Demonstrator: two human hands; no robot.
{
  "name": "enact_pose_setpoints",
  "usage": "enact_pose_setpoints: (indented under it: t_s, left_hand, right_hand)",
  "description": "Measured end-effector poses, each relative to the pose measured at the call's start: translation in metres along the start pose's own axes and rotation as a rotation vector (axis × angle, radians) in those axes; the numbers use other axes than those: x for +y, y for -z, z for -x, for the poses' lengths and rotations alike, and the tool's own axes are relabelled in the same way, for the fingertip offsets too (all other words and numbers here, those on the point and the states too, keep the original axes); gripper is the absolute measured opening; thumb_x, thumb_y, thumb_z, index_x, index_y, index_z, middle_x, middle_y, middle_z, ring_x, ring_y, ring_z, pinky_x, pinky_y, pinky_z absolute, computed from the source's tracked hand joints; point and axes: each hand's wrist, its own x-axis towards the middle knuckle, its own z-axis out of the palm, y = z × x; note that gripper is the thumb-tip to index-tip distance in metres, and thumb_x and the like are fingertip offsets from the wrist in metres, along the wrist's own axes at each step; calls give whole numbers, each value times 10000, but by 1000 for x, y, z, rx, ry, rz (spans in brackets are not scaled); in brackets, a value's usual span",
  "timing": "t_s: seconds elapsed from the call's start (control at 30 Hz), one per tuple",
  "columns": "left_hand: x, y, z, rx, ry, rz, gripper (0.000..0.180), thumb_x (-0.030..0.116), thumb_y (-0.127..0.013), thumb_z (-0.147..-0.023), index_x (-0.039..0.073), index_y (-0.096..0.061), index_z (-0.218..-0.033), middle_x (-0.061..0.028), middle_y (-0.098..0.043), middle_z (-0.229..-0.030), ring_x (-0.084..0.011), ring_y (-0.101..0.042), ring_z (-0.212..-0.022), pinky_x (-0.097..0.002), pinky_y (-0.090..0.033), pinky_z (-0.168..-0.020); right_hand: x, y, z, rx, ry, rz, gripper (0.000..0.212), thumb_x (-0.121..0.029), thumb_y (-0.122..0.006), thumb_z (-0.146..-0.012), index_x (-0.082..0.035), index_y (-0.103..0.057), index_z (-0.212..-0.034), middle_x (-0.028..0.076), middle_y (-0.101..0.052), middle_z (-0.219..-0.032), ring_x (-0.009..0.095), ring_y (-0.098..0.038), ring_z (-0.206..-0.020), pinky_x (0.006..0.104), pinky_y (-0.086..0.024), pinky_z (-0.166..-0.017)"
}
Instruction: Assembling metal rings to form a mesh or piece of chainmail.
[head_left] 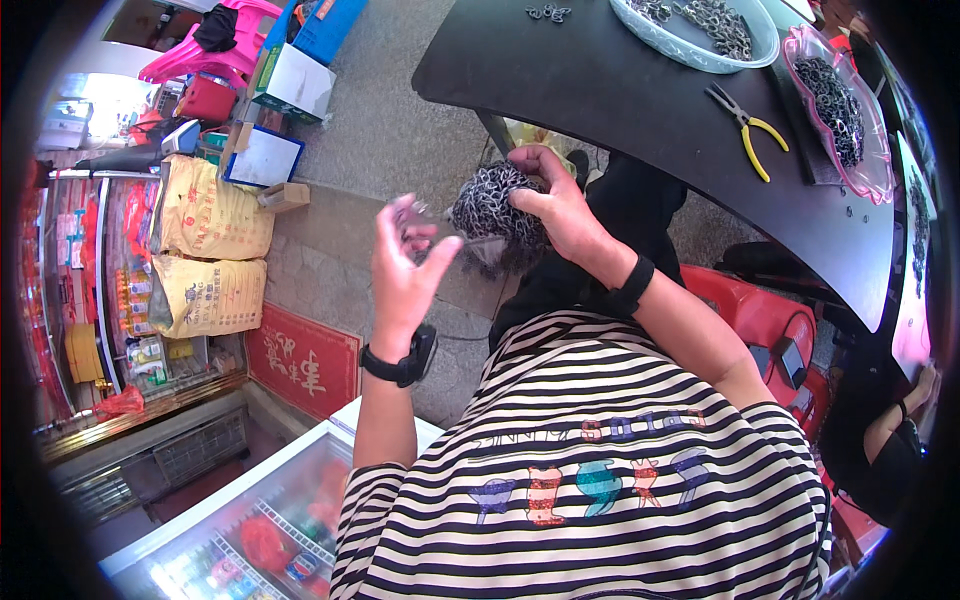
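My right hand (557, 203) is closed on the side of a rounded bunch of small silver and dark metal hooks or rings (487, 205), thumb pressed against it. The bunch hangs in front of me, off the table's near edge. To its left is my left hand (408, 250), fingers curled and partly blurred, the thumb pointing toward the bunch. Clear, film-like plastic (478, 247) shows between this hand and the bunch, and the fingers seem to grip it. How the plastic meets the metal pieces cannot be made out.
A dark table (580, 80) holds yellow-handled pliers (748, 128), a pale basket (700, 62) and a pink tray (838, 110) of metal pieces. A co-worker's arm (893, 420) shows at right. Yellow sacks (210, 298), shelves and a glass-topped freezer (225, 510) stand left.
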Motion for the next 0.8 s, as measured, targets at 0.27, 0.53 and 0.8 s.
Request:
enact_pose_setpoints:
  t_s: [0.27,0.53,0.8]
  left_hand:
    - [14,-29,-36,-236,-292,-564,693,242,-853,-618,32,-515,-1186,-167,-593,-1120,-352,-604,-1010,-395,-508,-794]
    - [3,-26,-44,-340,136,134,305,124,-719,-799,26,-589,-1057,-56,-659,-922,-136,-637,-826,-283,-500,-752]
    - [-11,-34,-29,-289,376,615,236,30,-631,-853,73,-573,-1078,6,-610,-971,-79,-578,-876,-242,-479,-795]
  right_hand:
    - [-24,1,0,-121,177,216,417,-17,-540,-712,9,-504,-1127,122,-556,-1027,213,-528,-1037,320,-411,-937]
    - [-31,17,1,-191,265,514,414,-206,-670,-800,-12,-520,-1133,190,-549,-1100,331,-537,-1044,399,-416,-932]
    - [-27,23,11,-140,124,665,544,-271,-770,-760,21,-536,-1155,168,-591,-1047,281,-577,-1015,360,-448,-909]
